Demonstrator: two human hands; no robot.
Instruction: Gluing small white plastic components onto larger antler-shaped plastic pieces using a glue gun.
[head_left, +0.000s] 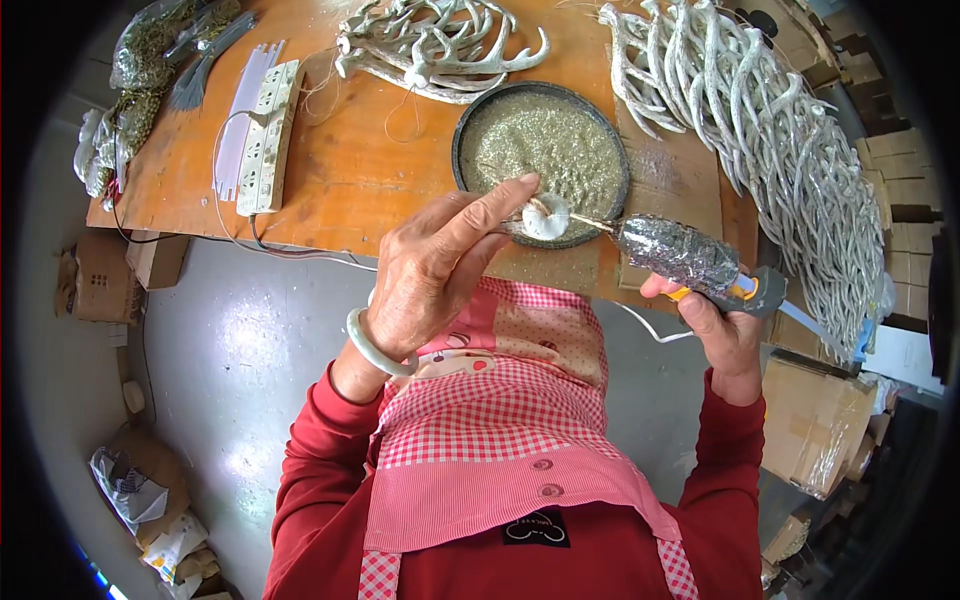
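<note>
My left hand (435, 270) pinches a small white mushroom-shaped cap (546, 216) between thumb and fingers, just over the near rim of a round black pan (462, 135) filled with gold glitter. My right hand (722, 335) grips a glue gun (690, 258) wrapped in silver foil, with an orange trigger. Its nozzle points left and touches the white cap. A pale green bangle (372, 350) sits on my left wrist.
White glittered antler-shaped pieces lie in a pile (430, 45) at the table's back and a long heap (770, 130) on the right. A white power strip (268, 135) lies on the left of the orange table (350, 170). Cardboard boxes (815, 420) stand at right, bags on the floor at left.
</note>
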